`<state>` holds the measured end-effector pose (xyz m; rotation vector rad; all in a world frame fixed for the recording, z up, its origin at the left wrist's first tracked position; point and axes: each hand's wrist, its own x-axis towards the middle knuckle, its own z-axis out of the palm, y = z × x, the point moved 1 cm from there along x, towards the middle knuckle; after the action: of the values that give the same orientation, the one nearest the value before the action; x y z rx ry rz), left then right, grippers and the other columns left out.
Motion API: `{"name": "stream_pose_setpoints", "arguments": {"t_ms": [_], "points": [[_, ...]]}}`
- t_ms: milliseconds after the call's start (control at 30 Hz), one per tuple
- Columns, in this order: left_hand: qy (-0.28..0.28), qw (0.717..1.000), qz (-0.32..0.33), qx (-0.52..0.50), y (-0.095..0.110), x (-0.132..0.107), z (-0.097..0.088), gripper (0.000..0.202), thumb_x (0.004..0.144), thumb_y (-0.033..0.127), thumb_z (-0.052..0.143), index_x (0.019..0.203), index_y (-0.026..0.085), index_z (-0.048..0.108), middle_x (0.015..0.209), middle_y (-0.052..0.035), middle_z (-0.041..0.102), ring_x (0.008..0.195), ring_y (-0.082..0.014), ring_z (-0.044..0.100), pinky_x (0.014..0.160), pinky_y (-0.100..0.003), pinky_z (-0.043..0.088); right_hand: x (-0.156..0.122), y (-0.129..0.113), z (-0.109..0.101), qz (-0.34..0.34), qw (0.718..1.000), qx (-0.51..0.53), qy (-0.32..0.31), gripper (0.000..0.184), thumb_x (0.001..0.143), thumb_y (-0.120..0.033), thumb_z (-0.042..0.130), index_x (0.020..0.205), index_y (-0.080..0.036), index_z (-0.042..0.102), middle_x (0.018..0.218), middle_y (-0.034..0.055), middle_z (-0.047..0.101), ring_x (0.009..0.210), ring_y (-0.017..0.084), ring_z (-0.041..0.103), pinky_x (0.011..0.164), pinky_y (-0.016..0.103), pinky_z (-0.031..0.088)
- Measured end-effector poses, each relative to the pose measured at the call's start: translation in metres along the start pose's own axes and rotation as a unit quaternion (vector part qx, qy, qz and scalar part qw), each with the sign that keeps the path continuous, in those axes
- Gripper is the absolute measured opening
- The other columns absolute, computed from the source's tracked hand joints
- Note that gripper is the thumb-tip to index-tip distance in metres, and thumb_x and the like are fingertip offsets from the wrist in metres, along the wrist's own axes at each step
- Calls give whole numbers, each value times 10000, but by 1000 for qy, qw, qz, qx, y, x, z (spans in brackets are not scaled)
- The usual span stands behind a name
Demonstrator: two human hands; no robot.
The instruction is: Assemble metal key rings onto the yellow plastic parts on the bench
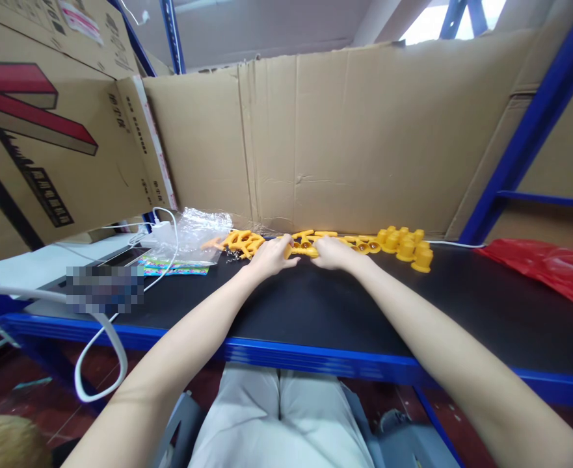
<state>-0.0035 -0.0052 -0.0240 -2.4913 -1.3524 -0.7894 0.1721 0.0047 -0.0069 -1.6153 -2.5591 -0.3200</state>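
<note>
Both my arms reach across a black table (315,305) to a row of yellow plastic parts. My left hand (272,255) and my right hand (332,252) meet over one small yellow piece (304,251), fingers curled round it from both sides. Orange-yellow branched parts (240,242) lie in a heap just left of my left hand. A cluster of yellow cap-shaped parts (406,244) stands upright right of my right hand. More flat yellow pieces (359,242) lie between.
A tall cardboard sheet (345,136) walls the table's far side; a printed cardboard box (47,130) leans at the left. A clear plastic bag (193,234), white cables (95,351) and a charger lie at the left. A red plastic bag (549,266) lies at the right. Blue shelf posts (525,136) frame the table.
</note>
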Motion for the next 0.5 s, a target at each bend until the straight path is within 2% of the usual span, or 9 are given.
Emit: {"name": "stream_pose_setpoints", "arguments": {"t_ms": [133, 300, 400, 500], "points": [[4, 999, -11, 35, -5, 1, -3, 262, 791, 316, 537, 1025, 218, 473, 973, -52, 612, 834, -196, 604, 670, -270, 428, -3, 1, 6, -22, 996, 80, 40, 224, 759, -251, 521, 893, -125, 650, 877, 114, 671, 780, 203, 624, 671, 255, 436], [1, 995, -85, 49, -33, 0, -7, 285, 791, 185, 480, 1071, 236, 471, 1011, -51, 595, 925, -207, 594, 764, -304, 449, -10, -14, 9, -112, 957, 247, 102, 506, 754, -253, 583, 1230, -97, 509, 990, 112, 652, 784, 169, 609, 744, 289, 460], [1, 997, -72, -7, -47, 0, -7, 388, 795, 215, 491, 1176, 264, 434, 1094, -54, 554, 982, -201, 573, 832, -332, 453, -11, -22, 7, -142, 932, 301, 145, 523, 769, -289, 590, 1257, -120, 510, 1023, 115, 651, 810, 176, 613, 773, 317, 465], [25, 997, -34, -59, -52, 0, -7, 631, 780, 305, 549, 1345, 282, 269, 1285, -93, 422, 1116, -222, 501, 911, -373, 427, -7, -11, 4, -116, 927, 311, 175, 453, 772, -319, 590, 1190, -145, 575, 1000, 92, 667, 797, 172, 621, 768, 304, 468]]}}
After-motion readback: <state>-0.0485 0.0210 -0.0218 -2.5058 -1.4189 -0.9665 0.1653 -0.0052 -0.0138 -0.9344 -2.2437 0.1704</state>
